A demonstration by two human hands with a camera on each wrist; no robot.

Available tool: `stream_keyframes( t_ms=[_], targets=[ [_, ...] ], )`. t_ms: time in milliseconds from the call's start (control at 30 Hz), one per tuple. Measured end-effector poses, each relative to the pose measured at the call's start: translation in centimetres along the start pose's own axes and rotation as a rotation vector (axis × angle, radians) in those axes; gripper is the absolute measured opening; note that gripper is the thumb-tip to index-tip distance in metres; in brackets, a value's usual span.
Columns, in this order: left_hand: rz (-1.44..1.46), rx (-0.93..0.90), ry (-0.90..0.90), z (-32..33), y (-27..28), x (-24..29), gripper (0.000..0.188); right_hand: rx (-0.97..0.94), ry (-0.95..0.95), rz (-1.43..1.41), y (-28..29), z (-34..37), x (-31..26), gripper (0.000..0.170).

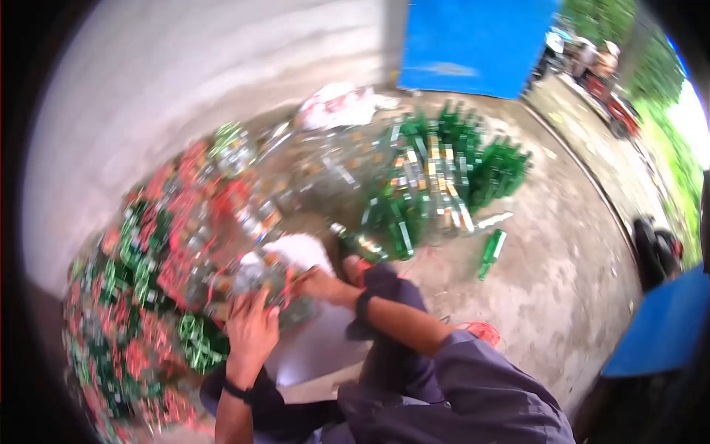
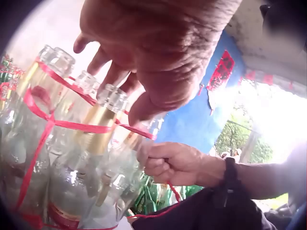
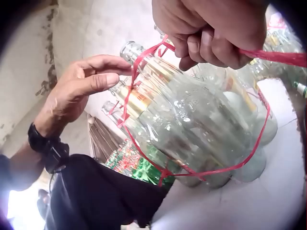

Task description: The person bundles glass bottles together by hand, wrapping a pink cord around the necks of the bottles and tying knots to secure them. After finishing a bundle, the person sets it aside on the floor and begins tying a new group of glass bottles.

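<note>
"What step is in hand?"

"Tying, I'd judge: a red plastic strap (image 3: pixel 276 56) rings the necks of the clear glass bottles (image 3: pixel 192 120), with its tail running out of the right hand (image 2: pixel 180 163)."

"Where is that bundle?"

"At eight o'clock in the head view, mouths up on a white surface (image 3: pixel 283 158). Green glass bottles (image 1: pixel 499 170) stand at two o'clock, on the concrete floor (image 1: pixel 562 244)."

"And the fingers?"

"The right hand, at one o'clock in the right wrist view, has them curled tight round the strap. The left hand (image 3: pixel 74 91), towards ten o'clock there, has them extended beside the mouths, gripping nothing that I can see."

"What does the next move call for?"

"Probably a firm, even pull to take up slack, then a knot, the left steadying the necks. A lopsided tug might let one bottle slip."

"How do they look?"

"Shiny and see-through, packed close. Gold labels (image 3: pixel 139 100) wrap some necks, and a red label (image 2: pixel 62 218) sits low on one body. A strand drops from the neck ring towards a lower band (image 3: pixel 235 166) near the bases."
</note>
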State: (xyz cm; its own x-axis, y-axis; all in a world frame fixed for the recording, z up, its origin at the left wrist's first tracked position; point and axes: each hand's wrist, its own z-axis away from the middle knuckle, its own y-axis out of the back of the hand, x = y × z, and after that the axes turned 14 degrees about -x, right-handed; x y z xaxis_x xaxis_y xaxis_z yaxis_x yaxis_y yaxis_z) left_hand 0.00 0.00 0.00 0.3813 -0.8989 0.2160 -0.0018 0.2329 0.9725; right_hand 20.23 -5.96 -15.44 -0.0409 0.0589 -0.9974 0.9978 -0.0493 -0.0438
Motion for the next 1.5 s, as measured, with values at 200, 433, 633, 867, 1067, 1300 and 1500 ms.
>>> stream_keyframes(
  t_ms=[200, 433, 633, 867, 1067, 1300, 1500],
  targets=[
    [0.422, -0.124, -0.081, -4.3, -2.6, 2.4, 0.063, -0.086, -0.266, -0.198, 2.8, 3.8, -2.5, 0.024],
    [0.456, -0.242, -0.049, -4.9, -1.7, 2.3, 0.064, -0.037, -0.416, -0.306, 1.6, 2.1, 0.1, 0.017],
    [0.298, -0.216, -0.225, -4.9, -1.5, 1.2, 0.063, 0.006, -0.438, -0.237, 1.6, 3.7, -4.3, 0.017],
    [0.236, -0.275, -0.221, -5.4, -0.1, 2.0, 0.058, 0.029, -0.316, -0.081, 1.8, 4.3, -5.6, 0.025],
    [0.203, -0.25, -0.197, -5.5, 0.3, 3.1, 0.056, 0.03, -0.468, 0.179, 2.0, 4.3, -4.7, 0.042],
    [0.06, -0.257, -0.197, -5.7, 1.6, 4.2, 0.058, 0.086, -0.514, 0.487, 1.7, 4.2, -5.2, 0.059],
    [-0.034, -0.162, -0.219, -5.3, 1.9, 4.6, 0.058, 0.036, -0.449, 0.633, 1.8, 4.4, -4.4, 0.059]
  ],
)
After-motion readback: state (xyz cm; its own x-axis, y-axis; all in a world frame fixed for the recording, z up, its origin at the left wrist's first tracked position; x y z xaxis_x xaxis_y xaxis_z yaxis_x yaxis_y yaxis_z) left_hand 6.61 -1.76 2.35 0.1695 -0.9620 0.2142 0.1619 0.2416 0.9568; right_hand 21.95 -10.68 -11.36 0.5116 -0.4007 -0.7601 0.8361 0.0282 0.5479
